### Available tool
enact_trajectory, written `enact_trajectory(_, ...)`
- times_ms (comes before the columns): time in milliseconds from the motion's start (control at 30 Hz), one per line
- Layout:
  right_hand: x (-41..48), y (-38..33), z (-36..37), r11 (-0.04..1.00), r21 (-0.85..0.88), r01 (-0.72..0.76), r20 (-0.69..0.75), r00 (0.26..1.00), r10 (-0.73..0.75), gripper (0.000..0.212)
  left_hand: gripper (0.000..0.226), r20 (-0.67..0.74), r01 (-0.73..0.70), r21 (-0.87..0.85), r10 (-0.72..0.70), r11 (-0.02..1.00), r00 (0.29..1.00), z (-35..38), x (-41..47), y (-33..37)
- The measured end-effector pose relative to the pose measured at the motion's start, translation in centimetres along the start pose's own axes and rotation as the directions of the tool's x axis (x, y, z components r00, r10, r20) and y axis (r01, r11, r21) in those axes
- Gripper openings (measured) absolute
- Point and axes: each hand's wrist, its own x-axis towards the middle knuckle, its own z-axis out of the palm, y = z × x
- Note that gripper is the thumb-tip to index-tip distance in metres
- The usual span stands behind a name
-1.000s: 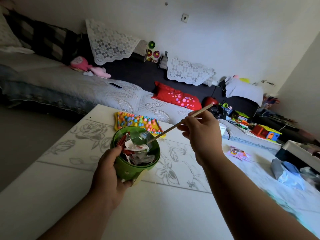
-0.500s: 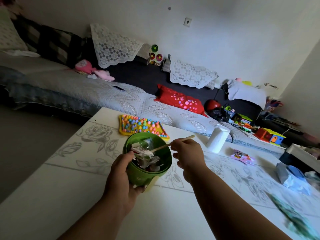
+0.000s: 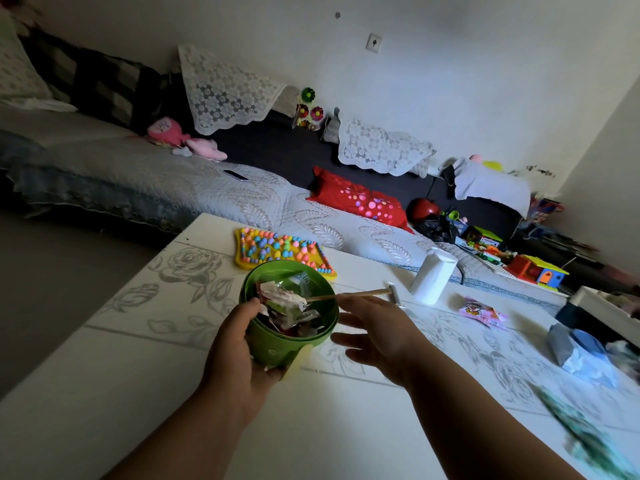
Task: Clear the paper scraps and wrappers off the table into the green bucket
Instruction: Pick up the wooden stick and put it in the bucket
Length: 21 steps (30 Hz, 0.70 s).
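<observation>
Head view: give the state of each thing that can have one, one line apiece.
green bucket: tilted, holding wrappers, gripped by the left hand.
wooden stick: one end in the bucket, the other past the rim.
right hand: open, fingers spread, holding nothing.
pink wrapper: lying on the table, not yet cleared.
white roll: standing upright.

Yellow beaded mat (image 3: 282,249) and upright white cylinder (image 3: 433,280) before a bed (image 3: 207,188) bearing a red spotted pillow (image 3: 360,200) and pink plush toy (image 3: 166,131).

obstacles: white cylinder (image 3: 433,279), pink wrapper (image 3: 479,311) | free: near table (image 3: 138,393)
</observation>
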Motion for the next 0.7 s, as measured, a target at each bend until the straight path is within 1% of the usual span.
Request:
enact_trajectory(67, -0.2, 0.2, -0.1, 1.000, -0.023, -0.009, 0.051, 0.999, 0.010, 0.020, 0.016, 0.014, 0.009, 0.007, -0.009, 1.000, 1.000, 0.1, 0.0, -0.3)
enact_trajectory(133, -0.3, 0.3, -0.3, 1.000, -0.022, 0.000, 0.054, 0.999, 0.001, 0.019, 0.017, 0.030, 0.018, 0.016, -0.018, 1.000, 0.999, 0.3, -0.1, -0.6)
enact_trajectory(267, -0.4, 0.5, -0.7, 1.000, 0.001, 0.025, 0.012, 1.000, -0.025, 0.024, 0.017, 0.053, 0.021, 0.088, -0.026, 0.996, 0.998, 0.4, -0.1, -1.1)
enact_trajectory(367, -0.4, 0.8, -1.0, 1.000, 0.011, 0.016, -0.042, 0.999, -0.015, 0.025, 0.020, 0.035, 0.004, 0.148, -0.009, 0.989, 0.999, 0.6, 0.0, -1.7)
enact_trajectory(500, -0.2, 1.9, -1.5, 1.000, 0.016, -0.021, -0.094, 0.995, 0.023, 0.024, 0.035, -0.031, -0.039, 0.231, 0.048, 0.972, 0.998, 0.7, 0.9, -2.7)
enact_trajectory(600, 0.0, 2.9, -2.4, 0.999, 0.022, -0.042, -0.123, 0.991, 0.044, 0.026, 0.054, -0.010, -0.079, 0.356, 0.089, 0.931, 0.996, 0.5, 1.9, -3.7)
enact_trajectory(700, 0.4, 3.8, -3.7, 0.998, 0.028, -0.054, -0.159, 0.986, 0.058, 0.028, 0.079, 0.030, -0.054, 0.386, 0.046, 0.921, 0.998, 0.8, 2.5, -4.9)
